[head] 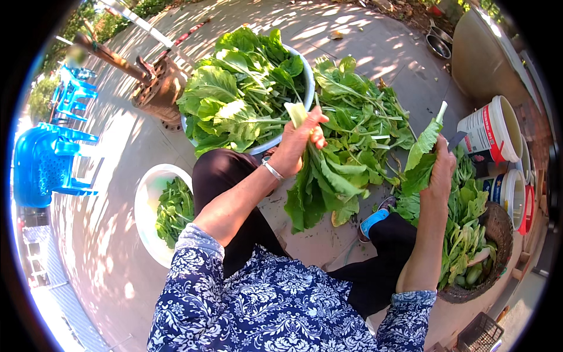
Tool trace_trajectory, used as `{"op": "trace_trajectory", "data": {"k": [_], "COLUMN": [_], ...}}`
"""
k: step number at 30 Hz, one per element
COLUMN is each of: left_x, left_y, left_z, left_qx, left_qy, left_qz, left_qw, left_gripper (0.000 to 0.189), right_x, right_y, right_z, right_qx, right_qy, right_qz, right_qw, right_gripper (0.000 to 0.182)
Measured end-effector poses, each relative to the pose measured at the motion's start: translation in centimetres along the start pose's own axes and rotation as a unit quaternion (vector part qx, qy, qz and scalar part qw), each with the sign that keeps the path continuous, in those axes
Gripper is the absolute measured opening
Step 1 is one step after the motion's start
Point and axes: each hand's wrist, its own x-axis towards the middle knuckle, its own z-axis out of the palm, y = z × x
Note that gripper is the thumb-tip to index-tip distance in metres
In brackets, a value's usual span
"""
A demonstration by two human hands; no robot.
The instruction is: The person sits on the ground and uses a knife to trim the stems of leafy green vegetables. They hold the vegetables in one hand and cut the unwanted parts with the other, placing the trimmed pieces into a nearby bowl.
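Observation:
My left hand (295, 143) grips a bunch of leafy greens (323, 185) by its pale stem, and the leaves hang down. In my right hand (441, 166) is a single green leaf (423, 147) with its white stalk pointing up. A dark knife blade (456, 141) sticks out behind the same hand; its handle is hidden. Cut leaves lie in a heap (365, 119) on the ground beyond my hands. To its left, a large basin (309, 83) is piled high with leafy greens (239, 88).
A white basin (147, 220) with some greens stands by my left knee. At my right is a woven basket (499, 229) of greens and green vegetables. Plastic buckets (510, 132) lie on their sides behind it. Blue plastic stools (39, 165) and a rusty metal cylinder (165, 88) are at left.

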Motion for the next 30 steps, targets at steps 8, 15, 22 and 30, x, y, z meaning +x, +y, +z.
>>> {"op": "trace_trajectory", "data": {"k": [8, 15, 22, 30], "left_x": [-0.8, 3.3, 14.0, 18.6], "left_y": [3.0, 10.9, 16.8, 11.4], "left_z": [0.1, -3.1, -8.9, -14.3], "left_qx": [0.633, 0.746, 0.826, 0.956], "left_qy": [-0.124, -0.120, -0.093, 0.012], "left_qz": [0.470, 0.522, 0.478, 0.082], "left_qw": [0.602, 0.397, 0.282, 0.280], "left_gripper": [0.017, 0.009, 0.008, 0.108], "right_x": [-1.2, -1.9, -2.2, -2.3], "right_y": [0.2, 0.7, 1.4, 2.7], "right_z": [2.1, 2.7, 3.2, 4.3], "right_qx": [-0.161, -0.261, -0.313, -0.365], "right_qy": [-0.069, -0.098, -0.120, -0.149], "right_qz": [0.008, -0.040, -0.067, -0.082], "right_qw": [0.985, 0.959, 0.940, 0.915], "right_gripper": [0.020, 0.018, 0.013, 0.013]}}
